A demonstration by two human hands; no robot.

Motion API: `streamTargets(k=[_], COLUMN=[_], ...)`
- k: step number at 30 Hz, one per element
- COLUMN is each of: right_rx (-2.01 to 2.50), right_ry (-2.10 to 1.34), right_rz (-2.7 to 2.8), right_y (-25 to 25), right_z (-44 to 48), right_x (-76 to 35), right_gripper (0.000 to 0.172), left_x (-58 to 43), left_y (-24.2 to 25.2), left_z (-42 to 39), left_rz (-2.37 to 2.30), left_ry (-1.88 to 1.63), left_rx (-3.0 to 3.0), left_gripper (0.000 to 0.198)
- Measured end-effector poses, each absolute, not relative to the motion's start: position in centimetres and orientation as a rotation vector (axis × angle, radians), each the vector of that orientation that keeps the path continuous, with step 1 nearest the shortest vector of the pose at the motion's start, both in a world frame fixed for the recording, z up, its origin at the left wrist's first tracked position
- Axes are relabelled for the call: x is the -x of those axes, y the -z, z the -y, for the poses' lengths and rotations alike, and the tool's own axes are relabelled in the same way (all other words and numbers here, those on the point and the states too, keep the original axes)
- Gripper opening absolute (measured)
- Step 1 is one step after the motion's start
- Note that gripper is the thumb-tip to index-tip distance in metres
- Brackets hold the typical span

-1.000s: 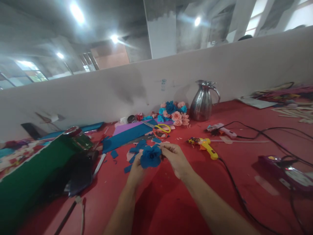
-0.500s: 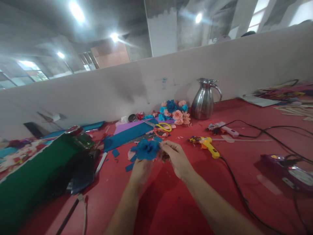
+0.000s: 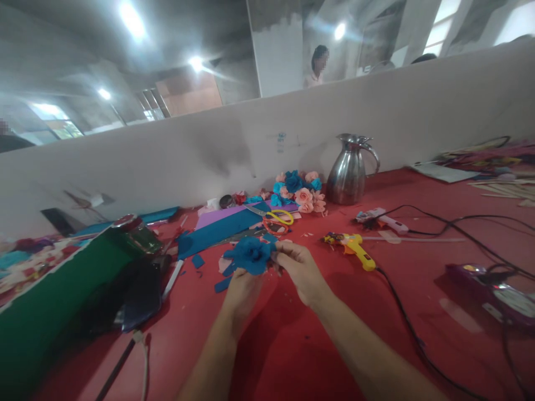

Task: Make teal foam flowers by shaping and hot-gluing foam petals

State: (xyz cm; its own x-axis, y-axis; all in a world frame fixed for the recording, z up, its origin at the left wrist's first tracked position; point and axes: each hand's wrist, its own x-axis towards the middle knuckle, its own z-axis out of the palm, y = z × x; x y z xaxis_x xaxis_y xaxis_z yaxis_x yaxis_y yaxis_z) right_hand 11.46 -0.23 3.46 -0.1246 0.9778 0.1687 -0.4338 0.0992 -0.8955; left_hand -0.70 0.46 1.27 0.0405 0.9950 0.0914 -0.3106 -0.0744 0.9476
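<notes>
A blue paper flower is held up over the red table. My left hand grips it from below, its fingertips partly hidden under the petals. On the flower's right side, my right hand pinches the edge of a petal between thumb and finger. Behind the flower lie yellow-handled scissors, another pair with red-orange handles and a long blue paper strip. Small blue scraps are scattered to the left of the flower.
A yellow glue gun and a pink one lie right, with black cords. Farther back stand pink and blue paper flowers and a metal jug. A green box and a jar are left.
The fingers of my right hand have shifted slightly at the petal's edge, and the flower has tilted a little. A person now shows beyond the partition, and part of another at far left.
</notes>
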Motion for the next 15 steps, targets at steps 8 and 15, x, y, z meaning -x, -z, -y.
streamTargets(k=[8, 15], right_rx=[0.656, 0.727], right_ry=[-1.381, -1.251], right_rz=[0.92, 1.104], right_y=[-3.5, -2.6], right_z=[0.4, 0.2], right_x=[-11.6, -10.8], right_gripper=[0.012, 0.004], left_x=[1.1, 1.1], left_y=[-0.3, 0.1], left_z=[-0.7, -0.6], left_rz=[-0.602, -0.602], left_ry=[-1.318, -1.273], left_rx=[-0.949, -0.835], left_gripper=[0.021, 0.033])
